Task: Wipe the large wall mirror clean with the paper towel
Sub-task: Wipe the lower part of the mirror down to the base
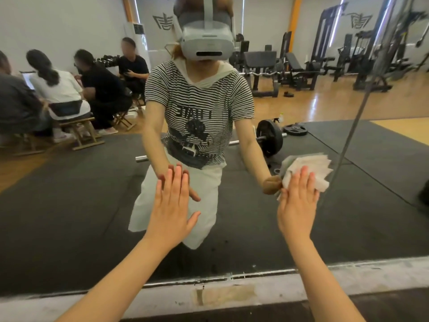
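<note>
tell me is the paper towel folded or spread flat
Folded: the paper towel shows stacked layered edges under the flat right hand pressing it on the mirror.

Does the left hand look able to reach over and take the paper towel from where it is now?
Probably yes. The left hand lies flat and empty on the mirror, with only bare glass between it and the paper towel under the right hand.

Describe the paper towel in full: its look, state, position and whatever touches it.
The white folded paper towel is a crumpled, layered wad with ragged corners fanning out to the upper right. It lies flat against the large wall mirror, right of the person's reflection. The right hand presses it to the glass with straight fingers spread over its lower part; its edges stick out above and beside the fingertips. Its own reflection shows just behind it. The left hand does not touch it.
</note>
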Demonstrator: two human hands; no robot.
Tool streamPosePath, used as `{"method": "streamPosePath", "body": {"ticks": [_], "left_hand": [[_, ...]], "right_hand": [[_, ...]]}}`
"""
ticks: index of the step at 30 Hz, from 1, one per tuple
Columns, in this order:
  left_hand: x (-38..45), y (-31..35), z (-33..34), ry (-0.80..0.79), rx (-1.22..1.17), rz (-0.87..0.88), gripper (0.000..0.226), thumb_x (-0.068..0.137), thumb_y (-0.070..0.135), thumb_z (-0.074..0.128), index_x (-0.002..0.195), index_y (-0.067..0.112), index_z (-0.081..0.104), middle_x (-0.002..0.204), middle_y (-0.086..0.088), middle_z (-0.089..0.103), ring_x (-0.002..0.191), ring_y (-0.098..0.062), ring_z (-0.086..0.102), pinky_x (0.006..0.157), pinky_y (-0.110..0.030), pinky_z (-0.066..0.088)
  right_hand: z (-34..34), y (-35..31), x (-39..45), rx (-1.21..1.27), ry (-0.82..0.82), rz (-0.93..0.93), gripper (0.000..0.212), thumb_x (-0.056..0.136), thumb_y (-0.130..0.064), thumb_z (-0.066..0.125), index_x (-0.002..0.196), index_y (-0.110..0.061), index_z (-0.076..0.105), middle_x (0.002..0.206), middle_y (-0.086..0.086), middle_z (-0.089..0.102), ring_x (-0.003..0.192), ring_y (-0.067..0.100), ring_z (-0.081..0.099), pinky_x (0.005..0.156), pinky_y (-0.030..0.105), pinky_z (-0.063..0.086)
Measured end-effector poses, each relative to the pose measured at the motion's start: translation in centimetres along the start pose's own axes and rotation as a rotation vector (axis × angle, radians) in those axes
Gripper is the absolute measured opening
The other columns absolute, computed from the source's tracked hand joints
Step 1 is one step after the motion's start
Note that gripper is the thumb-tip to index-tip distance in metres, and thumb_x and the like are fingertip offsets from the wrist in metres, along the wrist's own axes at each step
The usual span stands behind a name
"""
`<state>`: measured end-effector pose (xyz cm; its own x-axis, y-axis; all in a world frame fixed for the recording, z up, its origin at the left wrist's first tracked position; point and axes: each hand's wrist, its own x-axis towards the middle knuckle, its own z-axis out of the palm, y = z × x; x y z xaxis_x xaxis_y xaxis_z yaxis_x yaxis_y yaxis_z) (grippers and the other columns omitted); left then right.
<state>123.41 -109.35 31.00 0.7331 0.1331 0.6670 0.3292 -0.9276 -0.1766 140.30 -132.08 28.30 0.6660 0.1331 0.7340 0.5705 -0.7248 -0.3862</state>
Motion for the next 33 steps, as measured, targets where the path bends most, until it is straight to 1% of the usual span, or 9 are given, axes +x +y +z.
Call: {"method": "streamPosePath", "body": {"ticks": [5, 10, 13, 16, 20, 24, 26, 30, 33], "left_hand": [[0.6, 0.9, 1.0, -0.025, 0.029, -0.014, 0.154, 0.045, 0.067, 0.084, 0.152, -0.001, -0.004, 0.158, -0.020, -0.018, 0.147, -0.035, -0.015, 0.117, -0.047, -0.010], [0.5, 0.7, 1.3, -0.048, 0.001, 0.007, 0.165, 0.035, 0.062, 0.090, 0.151, -0.001, -0.009, 0.158, -0.021, -0.018, 0.147, -0.036, -0.014, 0.117, -0.048, -0.010], [0.4, 0.0, 1.2, -0.067, 0.006, 0.031, 0.169, 0.030, 0.057, 0.093, 0.152, 0.001, -0.009, 0.159, -0.020, -0.015, 0.148, -0.036, -0.011, 0.117, -0.047, -0.008], [0.3, -0.2, 1.3, -0.091, 0.018, 0.041, 0.170, 0.029, 0.055, 0.094, 0.151, 0.002, -0.012, 0.159, -0.020, -0.018, 0.147, -0.037, -0.012, 0.116, -0.047, -0.008], [0.4, 0.4, 1.4, -0.131, 0.065, -0.003, 0.170, 0.034, 0.055, 0.093, 0.148, -0.002, -0.020, 0.155, -0.023, -0.026, 0.144, -0.038, -0.022, 0.116, -0.049, -0.017], [0.5, 1.0, 1.3, -0.126, 0.106, -0.024, 0.170, 0.039, 0.055, 0.092, 0.144, -0.005, -0.028, 0.151, -0.026, -0.034, 0.141, -0.040, -0.030, 0.113, -0.051, -0.020], [0.4, 1.1, 1.3, -0.121, 0.104, -0.027, 0.168, 0.042, 0.054, 0.091, 0.143, -0.005, -0.029, 0.149, -0.026, -0.036, 0.140, -0.041, -0.031, 0.113, -0.051, -0.021], [0.4, 1.0, 1.3, -0.092, 0.093, -0.005, 0.164, 0.042, 0.053, 0.091, 0.145, -0.006, -0.023, 0.151, -0.026, -0.033, 0.141, -0.042, -0.028, 0.113, -0.051, -0.022], [0.4, 0.6, 1.4, -0.090, 0.075, 0.023, 0.165, 0.038, 0.053, 0.092, 0.148, -0.005, -0.016, 0.153, -0.025, -0.030, 0.143, -0.040, -0.023, 0.115, -0.050, -0.019]], "right_hand": [[1.5, -4.7, -0.6, 0.206, 0.070, 0.197, 0.062, 0.093, -0.022, 0.025, 0.151, -0.002, 0.021, 0.158, 0.012, 0.013, 0.145, 0.037, 0.010, 0.113, 0.063, 0.017], [4.9, -11.6, -5.9, 0.022, 0.031, -0.252, 0.073, 0.091, -0.024, 0.033, 0.155, -0.019, 0.001, 0.154, 0.009, 0.021, 0.141, 0.034, 0.018, 0.107, 0.056, 0.023], [4.0, -8.2, -4.6, -0.049, -0.050, -0.356, 0.064, 0.087, -0.024, 0.036, 0.150, -0.019, 0.024, 0.150, 0.003, 0.034, 0.137, 0.027, 0.029, 0.101, 0.053, 0.040], [2.4, -1.7, -3.1, -0.091, -0.081, -0.143, 0.053, 0.089, -0.020, 0.036, 0.141, -0.010, 0.037, 0.145, 0.014, 0.046, 0.134, 0.036, 0.037, 0.097, 0.058, 0.043], [0.3, 5.2, -2.0, -0.052, -0.057, 0.154, 0.056, 0.094, -0.021, 0.027, 0.143, 0.003, 0.039, 0.151, 0.025, 0.034, 0.138, 0.045, 0.032, 0.103, 0.062, 0.035], [1.5, 3.0, -1.9, 0.104, 0.048, 0.290, 0.056, 0.097, -0.010, 0.032, 0.151, 0.000, 0.019, 0.160, 0.018, 0.013, 0.147, 0.037, 0.009, 0.118, 0.048, 0.010], [3.1, 0.0, -3.1, 0.147, 0.068, 0.341, 0.059, 0.097, -0.006, 0.035, 0.153, -0.003, 0.015, 0.160, 0.019, 0.010, 0.147, 0.038, 0.006, 0.118, 0.047, 0.006], [6.8, -7.1, -9.1, 0.063, -0.045, -0.090, 0.061, 0.088, -0.015, 0.031, 0.148, -0.012, 0.022, 0.154, 0.017, 0.024, 0.139, 0.039, 0.019, 0.112, 0.055, 0.023], [7.8, -7.8, -10.8, -0.023, -0.095, -0.329, 0.062, 0.088, -0.020, 0.037, 0.149, -0.019, 0.023, 0.152, 0.004, 0.026, 0.139, 0.031, 0.023, 0.107, 0.047, 0.020]]}}
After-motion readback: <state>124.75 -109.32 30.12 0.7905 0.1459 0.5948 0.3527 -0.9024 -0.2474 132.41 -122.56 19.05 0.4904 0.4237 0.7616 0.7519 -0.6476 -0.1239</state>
